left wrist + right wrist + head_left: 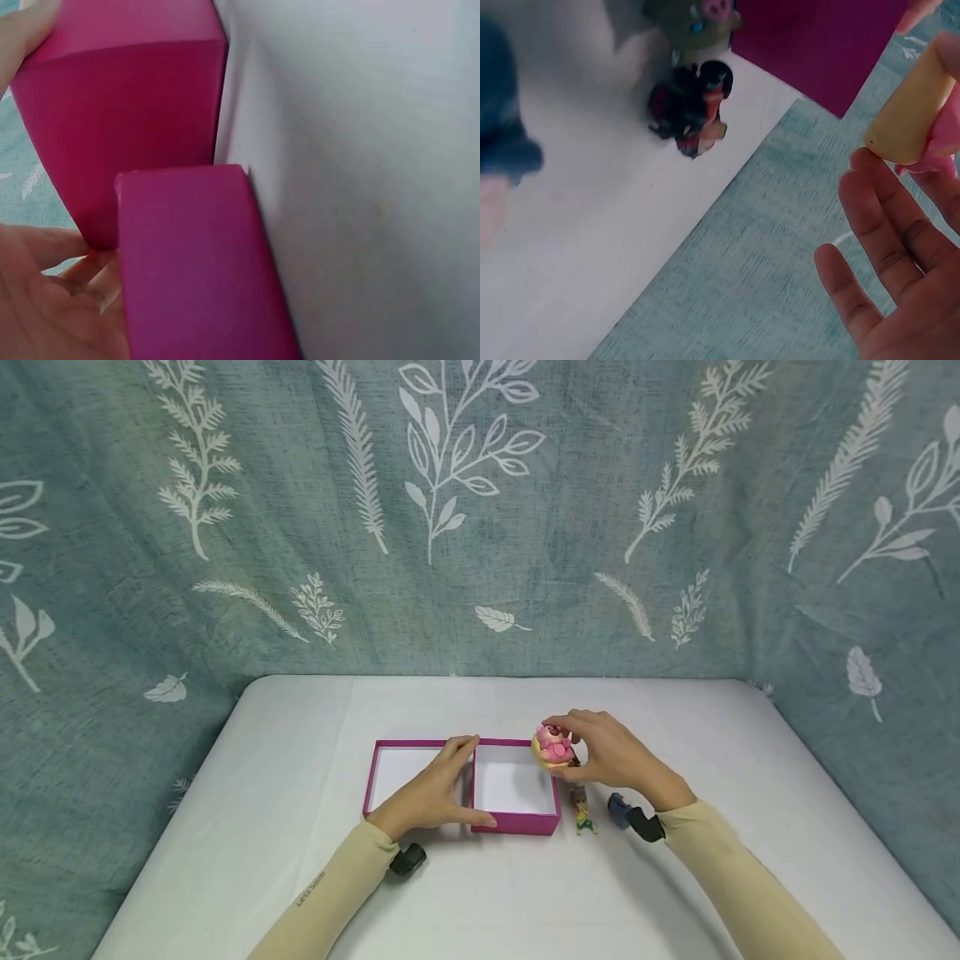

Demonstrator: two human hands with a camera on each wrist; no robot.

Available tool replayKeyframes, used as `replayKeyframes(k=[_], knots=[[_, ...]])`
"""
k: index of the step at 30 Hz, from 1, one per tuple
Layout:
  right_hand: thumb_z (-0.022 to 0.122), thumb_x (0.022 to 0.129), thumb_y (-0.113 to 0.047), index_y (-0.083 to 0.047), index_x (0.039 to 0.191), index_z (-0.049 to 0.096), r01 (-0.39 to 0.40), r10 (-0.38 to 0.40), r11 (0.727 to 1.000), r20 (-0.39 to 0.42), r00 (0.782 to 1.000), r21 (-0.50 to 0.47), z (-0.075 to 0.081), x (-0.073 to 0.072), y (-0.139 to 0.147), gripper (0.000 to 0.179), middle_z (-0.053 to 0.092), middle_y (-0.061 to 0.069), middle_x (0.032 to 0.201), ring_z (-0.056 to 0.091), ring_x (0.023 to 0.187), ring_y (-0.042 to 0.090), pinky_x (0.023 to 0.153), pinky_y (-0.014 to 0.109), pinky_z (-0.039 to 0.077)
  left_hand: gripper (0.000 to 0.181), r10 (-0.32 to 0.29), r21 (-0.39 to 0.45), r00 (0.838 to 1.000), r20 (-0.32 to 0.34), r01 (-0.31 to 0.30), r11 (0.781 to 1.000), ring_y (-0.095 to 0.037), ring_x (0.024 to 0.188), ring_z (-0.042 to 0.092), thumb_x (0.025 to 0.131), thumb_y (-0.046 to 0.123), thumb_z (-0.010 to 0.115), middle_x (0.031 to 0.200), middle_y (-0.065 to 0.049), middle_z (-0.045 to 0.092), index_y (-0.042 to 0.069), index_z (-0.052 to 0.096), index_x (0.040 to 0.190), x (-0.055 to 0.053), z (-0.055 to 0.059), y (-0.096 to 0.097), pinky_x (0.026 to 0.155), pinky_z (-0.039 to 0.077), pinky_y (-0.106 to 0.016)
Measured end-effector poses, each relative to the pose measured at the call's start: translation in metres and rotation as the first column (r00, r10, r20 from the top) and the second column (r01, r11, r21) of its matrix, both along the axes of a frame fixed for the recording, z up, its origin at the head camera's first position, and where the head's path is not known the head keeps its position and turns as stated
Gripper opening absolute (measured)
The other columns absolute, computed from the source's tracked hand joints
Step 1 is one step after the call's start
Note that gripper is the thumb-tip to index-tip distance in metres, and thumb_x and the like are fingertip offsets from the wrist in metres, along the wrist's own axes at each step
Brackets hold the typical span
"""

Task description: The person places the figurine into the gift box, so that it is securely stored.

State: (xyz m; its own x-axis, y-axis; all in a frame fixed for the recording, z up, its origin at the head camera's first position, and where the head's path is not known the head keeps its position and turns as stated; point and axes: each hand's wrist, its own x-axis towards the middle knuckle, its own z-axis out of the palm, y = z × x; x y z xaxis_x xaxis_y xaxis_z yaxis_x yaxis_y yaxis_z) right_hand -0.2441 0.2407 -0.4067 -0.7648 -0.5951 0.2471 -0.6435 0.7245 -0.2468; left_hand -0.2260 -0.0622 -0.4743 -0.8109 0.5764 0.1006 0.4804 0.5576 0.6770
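Observation:
My right hand (611,756) pinches a pink bear figurine (553,743) with a yellow back part, raised at the right rim of a magenta box (517,823) with a white inside. The right wrist view shows the figurine's yellow part (909,124) between thumb and fingers, the other fingers spread out. My left hand (435,789) grips the same box at its left end, thumb on the front wall and fingertips at the back corner. Beneath that hand lies a second, shallower magenta tray (369,781), beside the box. Part of it is hidden by the hand.
Right of the box stand small figurines: one with a yellow and green lower part (584,820), a dark-haired one (694,105), a green one with a pink snout (697,26), and a blue one (618,810). A white cloth (225,860) covers the table; a leaf-patterned curtain (465,610) hangs behind.

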Motion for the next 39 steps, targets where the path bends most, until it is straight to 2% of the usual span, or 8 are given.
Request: replayKeyframes(k=[13,16,21,31,39], knots=[[0.082,0.074,-0.036,-0.013,0.129,0.062,-0.052,0.048,0.996,0.056,0.997,0.071,-0.005,0.001,-0.029,0.063,0.066,-0.002,0.104,0.059,0.093,0.018,0.092,0.044,0.047,0.124,0.008,-0.005,1.000,0.029,-0.008,1.000,-0.019,0.144,0.031,0.064,0.067,0.080,0.158,0.002,0.021,0.020,0.015,0.158,-0.002,0.001,0.001,0.114,0.035,-0.043],[0.083,0.074,-0.037,-0.013,0.129,0.062,-0.059,0.053,0.994,0.063,0.997,0.092,-0.008,0.001,-0.035,0.063,0.066,-0.001,0.107,0.060,0.097,0.018,0.095,0.045,0.046,0.124,0.008,-0.003,0.999,0.033,-0.008,1.000,-0.020,0.145,0.030,0.065,0.067,0.080,0.158,0.002,0.021,0.020,0.015,0.159,-0.002,0.000,0.001,0.114,0.035,-0.044],[0.082,0.075,-0.042,-0.014,0.128,0.062,-0.067,0.062,0.988,0.042,0.997,0.142,-0.014,0.002,-0.041,0.064,0.067,-0.001,0.110,0.060,0.103,0.018,0.098,0.046,0.044,0.124,0.009,-0.001,1.000,0.026,-0.009,1.000,-0.019,0.144,0.031,0.064,0.069,0.079,0.158,0.002,0.022,0.020,0.015,0.158,-0.002,0.000,0.001,0.114,0.035,-0.043],[0.084,0.073,-0.045,-0.014,0.128,0.062,-0.040,0.040,0.986,0.001,0.999,0.162,-0.021,0.001,-0.037,0.067,0.067,0.001,0.113,0.059,0.107,0.023,0.102,0.050,0.041,0.124,0.009,0.000,1.000,0.030,-0.009,1.000,-0.021,0.145,0.031,0.064,0.068,0.080,0.158,0.002,0.021,0.020,0.015,0.158,0.000,0.002,0.001,0.114,0.036,-0.044],[0.085,0.070,-0.048,-0.015,0.125,0.064,-0.043,0.048,0.982,-0.027,0.998,0.183,-0.024,0.000,-0.037,0.068,0.069,0.000,0.109,0.058,0.104,0.021,0.104,0.050,0.038,0.123,0.011,-0.002,0.999,0.037,-0.011,1.000,-0.020,0.145,0.030,0.065,0.066,0.080,0.158,0.002,0.021,0.020,0.015,0.158,0.000,0.002,0.001,0.114,0.036,-0.044]])
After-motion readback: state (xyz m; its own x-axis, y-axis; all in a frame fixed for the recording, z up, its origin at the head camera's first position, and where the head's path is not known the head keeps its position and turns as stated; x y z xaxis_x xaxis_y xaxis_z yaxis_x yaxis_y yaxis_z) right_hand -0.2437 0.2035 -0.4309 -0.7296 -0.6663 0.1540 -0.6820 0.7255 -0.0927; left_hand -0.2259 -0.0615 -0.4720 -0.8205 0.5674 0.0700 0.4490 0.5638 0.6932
